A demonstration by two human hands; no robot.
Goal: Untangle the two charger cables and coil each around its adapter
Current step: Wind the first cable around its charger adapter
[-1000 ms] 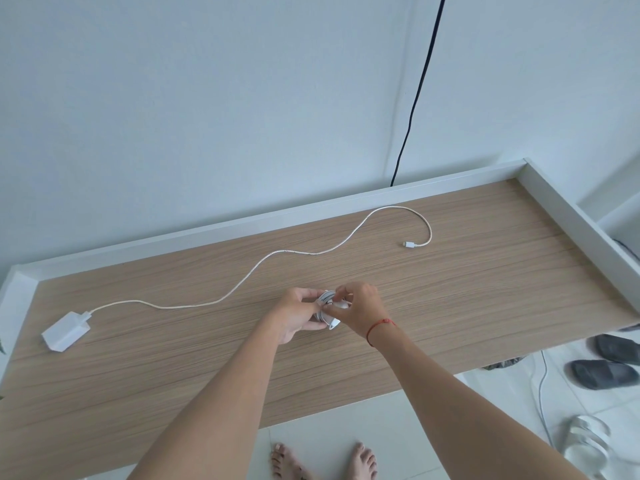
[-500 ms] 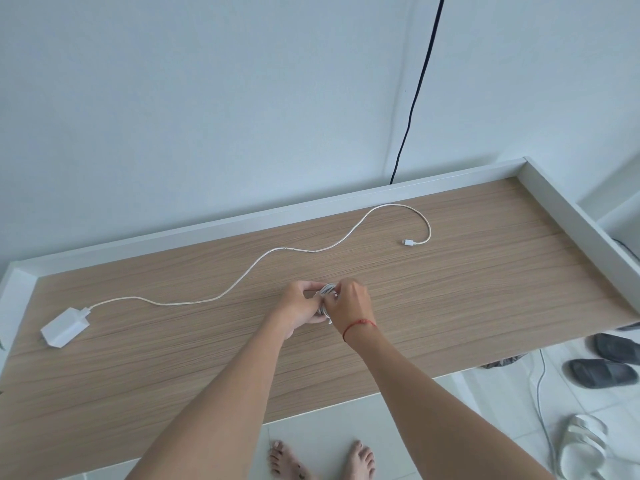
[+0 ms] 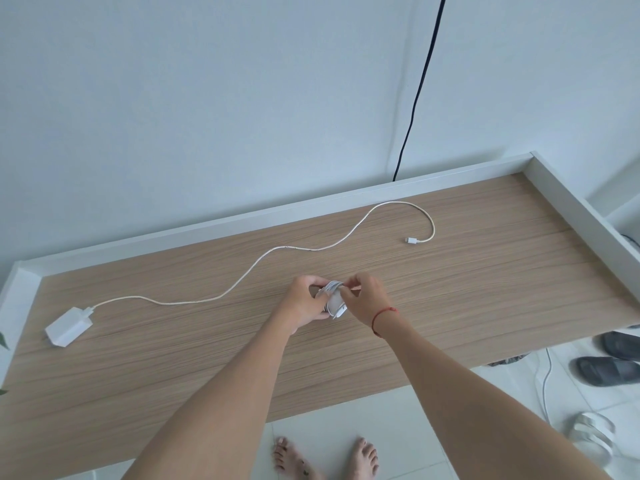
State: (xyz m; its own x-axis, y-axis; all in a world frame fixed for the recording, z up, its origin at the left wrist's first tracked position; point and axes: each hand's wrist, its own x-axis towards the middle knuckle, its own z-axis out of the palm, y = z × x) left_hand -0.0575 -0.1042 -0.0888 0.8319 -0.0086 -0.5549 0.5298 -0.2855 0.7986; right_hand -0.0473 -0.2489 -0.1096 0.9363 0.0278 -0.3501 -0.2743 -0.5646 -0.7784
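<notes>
Head view. Held the first adapter [image 3: 335,301] over the middle of the wooden table [image 3: 485,289], with the first cable [image 3: 331,286] wound round it in several white turns. Gripped that bundle from its left side with the left hand [image 3: 306,301], fingers curled about it and thumb on top. Pinched the upper turns with the right hand [image 3: 367,299], thumb and forefinger closed on the strands and the remaining fingers bent. Could not tell whether the bundle touched the tabletop. Wore a red string [image 3: 382,311] round the right wrist.

Saw the second adapter [image 3: 68,326] lying flat near the table's left end, well apart from both hands. Traced the second cable [image 3: 287,249] from it in loose waves across the far half of the table, uncoiled, passing beyond the hands and ending in a hook with its plug [image 3: 411,240] on the wood.

Noted a black cord [image 3: 420,84] hanging down the wall [image 3: 207,98] behind the table. Noted bare feet [image 3: 325,459] on the tiles below the near edge, dark slippers [image 3: 607,370] and a white sandal [image 3: 592,434] to the right.
</notes>
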